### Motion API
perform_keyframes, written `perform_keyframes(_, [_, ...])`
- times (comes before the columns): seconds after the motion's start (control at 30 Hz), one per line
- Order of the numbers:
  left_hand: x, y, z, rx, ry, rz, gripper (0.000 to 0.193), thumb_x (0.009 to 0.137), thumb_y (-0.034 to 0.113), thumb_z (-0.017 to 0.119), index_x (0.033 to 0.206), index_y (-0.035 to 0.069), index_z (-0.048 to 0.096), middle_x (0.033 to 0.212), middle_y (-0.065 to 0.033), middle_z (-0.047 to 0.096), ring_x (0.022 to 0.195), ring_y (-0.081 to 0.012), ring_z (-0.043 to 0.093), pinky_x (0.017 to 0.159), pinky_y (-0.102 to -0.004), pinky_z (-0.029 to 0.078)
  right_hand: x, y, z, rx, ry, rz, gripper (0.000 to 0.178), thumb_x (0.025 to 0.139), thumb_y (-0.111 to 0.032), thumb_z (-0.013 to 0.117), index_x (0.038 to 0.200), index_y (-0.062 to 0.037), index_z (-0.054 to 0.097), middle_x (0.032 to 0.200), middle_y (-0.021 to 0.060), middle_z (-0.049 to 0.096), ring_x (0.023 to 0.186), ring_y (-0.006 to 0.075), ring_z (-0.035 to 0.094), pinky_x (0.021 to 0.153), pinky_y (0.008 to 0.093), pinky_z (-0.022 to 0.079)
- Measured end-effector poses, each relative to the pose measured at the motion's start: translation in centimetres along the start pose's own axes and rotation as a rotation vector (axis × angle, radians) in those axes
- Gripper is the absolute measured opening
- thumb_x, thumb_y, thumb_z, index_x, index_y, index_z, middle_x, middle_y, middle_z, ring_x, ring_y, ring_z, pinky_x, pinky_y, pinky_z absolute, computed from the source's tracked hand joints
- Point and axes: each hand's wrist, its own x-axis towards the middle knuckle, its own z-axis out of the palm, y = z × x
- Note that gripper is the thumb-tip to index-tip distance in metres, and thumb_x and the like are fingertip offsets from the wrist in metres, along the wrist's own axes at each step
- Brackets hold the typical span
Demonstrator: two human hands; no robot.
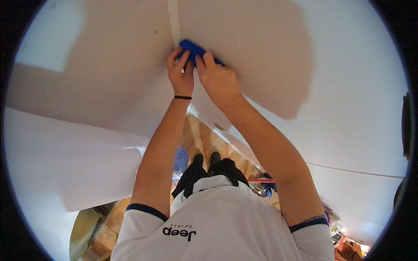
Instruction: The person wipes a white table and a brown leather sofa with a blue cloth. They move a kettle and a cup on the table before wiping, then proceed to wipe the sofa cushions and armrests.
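Observation:
Both my hands are raised against a white wall (109,65), side by side. My left hand (181,71), with a thin black band on its wrist, presses its fingers on a blue pad-like tool (193,48). My right hand (217,77) holds the same blue tool from the right, fingers over its lower edge. The tool lies on a white strip (173,19) that runs up the wall at a seam. Most of the blue tool is hidden under my fingers.
A rolled white sheet (102,174) hangs at the lower left. Below me are a wooden floor (202,141) and my black shoes (207,158). A white baseboard runs along the wall on the right. Cluttered items and a red bar (261,180) lie at lower right.

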Motion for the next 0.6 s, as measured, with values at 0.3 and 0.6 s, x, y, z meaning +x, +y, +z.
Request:
perform_keyframes(0.3, [-4.8,3.6,0.0,-0.251,-0.055,-0.291,0.046,0.085,-0.012,0.065,0.125,0.01,0.071,0.129,-0.0109,0.055,0.12,-0.0264,0.056,0.099,-0.0346,0.05,-3.7,0.8,0.3,0.037,-0.054,0.042,0.029,0.094,-0.013,0.062,0.123,-0.0116,0.066,0.103,0.0068,0.057,0.067,0.022,0.071,0.056,0.0365,0.059])
perform_keyframes(0.6, [-15.4,5.8,2.2,-0.239,-0.301,-0.412,0.039,0.076,-0.014,0.064,0.109,0.006,0.067,0.126,-0.0141,0.055,0.118,-0.0331,0.056,0.101,-0.0405,0.048,-16.5,3.6,5.9,0.075,0.029,0.151,0.033,0.085,-0.008,0.07,0.117,-0.0125,0.071,0.098,0.0031,0.06,0.067,0.0223,0.067,0.057,0.0359,0.058])
